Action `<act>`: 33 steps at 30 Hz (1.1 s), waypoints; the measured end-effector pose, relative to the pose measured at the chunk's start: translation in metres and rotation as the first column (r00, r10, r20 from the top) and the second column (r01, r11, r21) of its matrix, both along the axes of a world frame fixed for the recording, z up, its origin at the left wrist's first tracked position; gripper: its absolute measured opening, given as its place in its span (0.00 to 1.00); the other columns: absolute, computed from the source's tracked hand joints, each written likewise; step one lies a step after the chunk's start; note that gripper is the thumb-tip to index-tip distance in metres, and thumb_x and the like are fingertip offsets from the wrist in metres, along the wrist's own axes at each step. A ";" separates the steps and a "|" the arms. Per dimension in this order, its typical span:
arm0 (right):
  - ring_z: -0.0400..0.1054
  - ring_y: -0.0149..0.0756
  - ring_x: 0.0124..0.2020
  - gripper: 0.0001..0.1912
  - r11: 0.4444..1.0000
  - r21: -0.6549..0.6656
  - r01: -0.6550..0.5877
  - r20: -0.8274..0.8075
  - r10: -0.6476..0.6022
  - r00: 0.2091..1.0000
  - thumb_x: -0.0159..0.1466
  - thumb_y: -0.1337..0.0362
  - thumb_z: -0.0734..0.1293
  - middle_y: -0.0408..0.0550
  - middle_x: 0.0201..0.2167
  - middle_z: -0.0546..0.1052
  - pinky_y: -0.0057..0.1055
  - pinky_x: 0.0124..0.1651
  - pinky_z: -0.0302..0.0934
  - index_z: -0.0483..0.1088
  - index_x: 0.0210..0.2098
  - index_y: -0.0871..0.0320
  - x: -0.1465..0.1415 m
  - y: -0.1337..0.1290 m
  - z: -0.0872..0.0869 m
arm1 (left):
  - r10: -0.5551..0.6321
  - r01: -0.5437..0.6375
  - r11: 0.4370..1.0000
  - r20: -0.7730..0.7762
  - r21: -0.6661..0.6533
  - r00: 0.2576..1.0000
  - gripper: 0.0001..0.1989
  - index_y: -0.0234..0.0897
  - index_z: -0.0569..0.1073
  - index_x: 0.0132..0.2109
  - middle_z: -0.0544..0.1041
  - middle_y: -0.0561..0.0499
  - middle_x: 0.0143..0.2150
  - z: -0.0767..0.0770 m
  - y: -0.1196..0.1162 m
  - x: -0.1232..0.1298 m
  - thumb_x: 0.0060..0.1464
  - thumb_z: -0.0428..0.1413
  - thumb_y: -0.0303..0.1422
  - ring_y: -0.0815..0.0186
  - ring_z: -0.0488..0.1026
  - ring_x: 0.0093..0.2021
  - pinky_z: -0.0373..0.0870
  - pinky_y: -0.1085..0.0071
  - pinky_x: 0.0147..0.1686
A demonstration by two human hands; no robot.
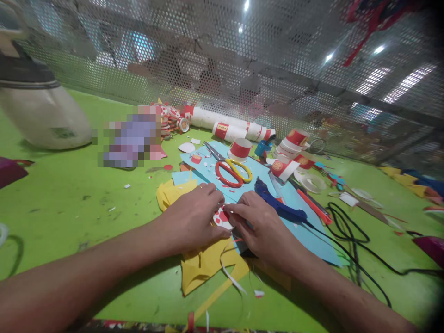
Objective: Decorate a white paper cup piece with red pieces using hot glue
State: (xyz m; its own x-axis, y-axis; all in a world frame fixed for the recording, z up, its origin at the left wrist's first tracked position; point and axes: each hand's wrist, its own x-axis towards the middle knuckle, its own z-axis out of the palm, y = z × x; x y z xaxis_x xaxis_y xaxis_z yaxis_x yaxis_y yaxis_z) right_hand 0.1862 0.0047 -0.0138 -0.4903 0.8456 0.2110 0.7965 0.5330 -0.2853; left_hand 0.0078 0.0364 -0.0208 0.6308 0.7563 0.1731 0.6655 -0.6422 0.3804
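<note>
My left hand (pixel 196 215) is closed around a small red-and-white patterned paper piece (pixel 222 218). The fingertips of my right hand (pixel 255 222) press together at that piece's right side; anything between them is hidden. Beneath and in front of my hands lies cut yellow paper (pixel 201 266) with thin white strips beside it. Beyond them, scissors (pixel 229 172) with one red and one yellow handle rest on light blue sheets (pixel 312 236). A dark blue corded tool (pixel 284 208) lies just past my right hand.
White-and-red paper cups (pixel 239 149) stand and lie at the back, beside a long row of stacked cups (pixel 222 121). A large white container (pixel 45 111) stands at left. Black cable (pixel 350 245) loops at right. A perforated mesh (pixel 208 60) rises behind the green table (pixel 121 208).
</note>
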 end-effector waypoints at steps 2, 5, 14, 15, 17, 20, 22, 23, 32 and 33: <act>0.58 0.39 0.34 0.11 1.000 0.005 -0.004 0.002 0.004 1.000 0.67 0.72 0.60 0.49 0.30 0.66 0.34 0.34 0.53 0.74 0.39 0.63 0.000 -0.001 0.000 | 0.000 0.000 1.000 0.005 0.001 1.000 0.12 0.37 0.64 0.33 0.66 0.51 0.34 0.000 0.000 0.000 0.49 0.58 0.39 0.63 0.63 0.35 0.59 0.68 0.30; 0.58 0.39 0.34 0.11 1.000 -0.012 -0.003 0.042 0.003 0.999 0.67 0.72 0.59 0.49 0.29 0.66 0.34 0.34 0.52 0.74 0.38 0.63 0.000 -0.001 0.000 | -0.003 0.003 1.000 0.008 -0.001 1.000 0.12 0.37 0.65 0.34 0.66 0.50 0.35 -0.001 0.001 0.000 0.49 0.58 0.39 0.62 0.64 0.36 0.59 0.68 0.31; 0.59 0.39 0.34 0.11 1.000 -0.026 0.002 0.024 -0.002 1.000 0.67 0.72 0.59 0.49 0.29 0.66 0.34 0.34 0.52 0.74 0.38 0.63 -0.002 -0.002 0.001 | 0.000 0.000 1.000 -0.004 -0.004 1.000 0.12 0.37 0.64 0.34 0.66 0.50 0.35 -0.001 0.000 0.000 0.49 0.58 0.39 0.62 0.64 0.36 0.60 0.67 0.32; 0.59 0.39 0.34 0.11 1.000 -0.028 0.002 0.023 -0.001 1.000 0.67 0.72 0.59 0.49 0.29 0.66 0.34 0.34 0.52 0.74 0.38 0.63 -0.001 -0.002 0.001 | 0.001 -0.001 1.000 -0.004 -0.002 1.000 0.12 0.37 0.64 0.33 0.66 0.50 0.35 -0.001 0.000 0.000 0.49 0.58 0.39 0.62 0.64 0.36 0.60 0.67 0.32; 0.59 0.39 0.33 0.12 1.000 -0.011 0.008 -0.005 -0.008 1.000 0.67 0.71 0.59 0.49 0.28 0.66 0.34 0.33 0.52 0.74 0.37 0.63 -0.001 -0.001 0.002 | 0.001 -0.001 1.000 -0.002 -0.001 1.000 0.12 0.37 0.64 0.33 0.66 0.50 0.35 -0.001 0.001 0.000 0.49 0.58 0.39 0.62 0.63 0.35 0.60 0.68 0.32; 0.60 0.38 0.31 0.13 0.999 0.054 0.010 -0.086 -0.005 0.996 0.67 0.71 0.59 0.48 0.26 0.66 0.33 0.32 0.52 0.75 0.34 0.64 0.002 -0.001 0.002 | 0.006 -0.006 1.000 0.001 -0.009 1.000 0.12 0.37 0.65 0.34 0.66 0.50 0.35 -0.002 0.001 0.000 0.49 0.58 0.39 0.63 0.63 0.35 0.60 0.68 0.32; 0.60 0.38 0.31 0.13 0.996 0.088 0.008 -0.149 0.005 0.989 0.67 0.71 0.59 0.48 0.25 0.66 0.33 0.32 0.52 0.75 0.36 0.65 0.004 -0.001 0.003 | 0.009 -0.009 1.000 -0.002 -0.011 1.000 0.13 0.37 0.65 0.35 0.66 0.50 0.35 -0.002 0.001 0.000 0.49 0.59 0.40 0.63 0.64 0.35 0.60 0.68 0.32; 0.61 0.38 0.31 0.12 0.995 0.097 0.011 -0.179 0.007 0.984 0.66 0.71 0.59 0.48 0.25 0.67 0.33 0.32 0.53 0.76 0.37 0.66 0.005 0.000 0.003 | 0.011 -0.011 1.000 -0.002 -0.010 1.000 0.14 0.37 0.65 0.35 0.66 0.50 0.36 -0.002 0.001 0.000 0.49 0.59 0.40 0.62 0.64 0.35 0.61 0.68 0.32; 0.64 0.35 0.31 0.09 0.994 0.064 0.089 -0.289 -0.066 0.955 0.64 0.72 0.63 0.49 0.27 0.73 0.31 0.33 0.55 0.77 0.36 0.66 0.011 0.003 0.004 | 0.018 -0.019 0.999 -0.032 -0.041 0.999 0.16 0.36 0.67 0.38 0.66 0.49 0.38 0.001 0.000 0.000 0.49 0.60 0.42 0.61 0.64 0.37 0.62 0.66 0.33; 0.64 0.35 0.31 0.09 0.995 0.058 0.081 -0.291 -0.061 0.955 0.64 0.72 0.63 0.50 0.26 0.73 0.31 0.33 0.55 0.77 0.36 0.66 0.010 0.003 0.003 | 0.020 -0.021 0.999 -0.030 -0.042 0.999 0.16 0.36 0.67 0.38 0.66 0.49 0.38 0.001 0.000 0.000 0.49 0.60 0.42 0.61 0.64 0.37 0.62 0.66 0.33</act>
